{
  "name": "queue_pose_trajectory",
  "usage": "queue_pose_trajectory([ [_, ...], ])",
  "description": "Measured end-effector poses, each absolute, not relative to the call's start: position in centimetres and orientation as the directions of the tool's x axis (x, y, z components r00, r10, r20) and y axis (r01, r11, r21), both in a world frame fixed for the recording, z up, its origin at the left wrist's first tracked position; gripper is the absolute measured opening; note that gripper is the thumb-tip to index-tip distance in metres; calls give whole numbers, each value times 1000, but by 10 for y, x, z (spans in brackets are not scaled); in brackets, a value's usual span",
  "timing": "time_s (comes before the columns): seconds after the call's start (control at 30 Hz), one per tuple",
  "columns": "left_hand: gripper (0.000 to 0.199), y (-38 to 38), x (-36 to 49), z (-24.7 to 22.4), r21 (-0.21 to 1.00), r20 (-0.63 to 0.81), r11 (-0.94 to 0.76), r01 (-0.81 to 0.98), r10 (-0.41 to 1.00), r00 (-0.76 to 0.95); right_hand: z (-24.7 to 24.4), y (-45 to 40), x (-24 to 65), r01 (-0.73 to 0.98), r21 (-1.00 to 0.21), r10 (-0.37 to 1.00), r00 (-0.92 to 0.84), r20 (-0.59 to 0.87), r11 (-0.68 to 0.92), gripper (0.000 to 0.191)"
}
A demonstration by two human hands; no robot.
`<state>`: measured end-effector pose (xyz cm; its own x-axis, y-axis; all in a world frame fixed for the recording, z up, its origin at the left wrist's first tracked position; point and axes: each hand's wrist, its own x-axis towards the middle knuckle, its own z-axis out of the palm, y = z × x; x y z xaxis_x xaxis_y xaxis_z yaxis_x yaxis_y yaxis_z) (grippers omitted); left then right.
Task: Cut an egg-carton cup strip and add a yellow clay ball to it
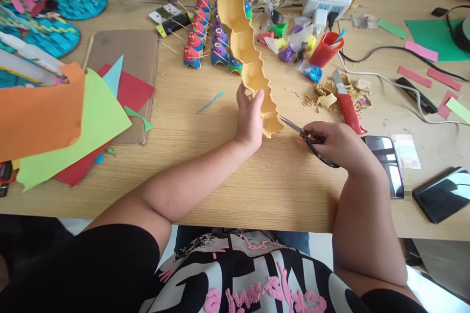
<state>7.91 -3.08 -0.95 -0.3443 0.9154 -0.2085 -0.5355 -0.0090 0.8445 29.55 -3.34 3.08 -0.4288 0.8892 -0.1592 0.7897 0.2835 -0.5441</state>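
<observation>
Wooden counter [205, 171] spans the view. Yellow egg-carton strip [253, 61] over its middle, running away from the person. Right hand [334, 142] — fingers curled round scissors [304, 134], tip just beside the strip's near end. Left hand [250, 120] — closed on the strip's nearer half. Blue stick [209, 102] lies left of it.

Brightly lit across the table [257, 190], with faint, soft shadows, pale glare on a phone screen [384, 167], pixelation over a card [410, 150], and wide-angle stretching toward the edges.
</observation>
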Motion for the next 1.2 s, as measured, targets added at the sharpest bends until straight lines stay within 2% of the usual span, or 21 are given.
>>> queue_pose_trajectory([
  [0.23,68,-33,80,-11,834,-197,-19,-552,923,-329,29,-33,296,826,-498,889,-408,-205,264,14],
  [0.47,75,-33,81,-10,824,-220,-2,-566,920,-324,25,-33,296,826,-477,893,-418,-166,299,13],
  [0.8,67,-32,80,-18,842,-215,7,-540,922,-322,25,-33,292,850,-453,897,-391,-205,267,14],
  [1.2,67,-31,79,-9,830,-257,38,-557,912,-321,26,-33,290,827,-498,901,-394,-183,261,21],
])
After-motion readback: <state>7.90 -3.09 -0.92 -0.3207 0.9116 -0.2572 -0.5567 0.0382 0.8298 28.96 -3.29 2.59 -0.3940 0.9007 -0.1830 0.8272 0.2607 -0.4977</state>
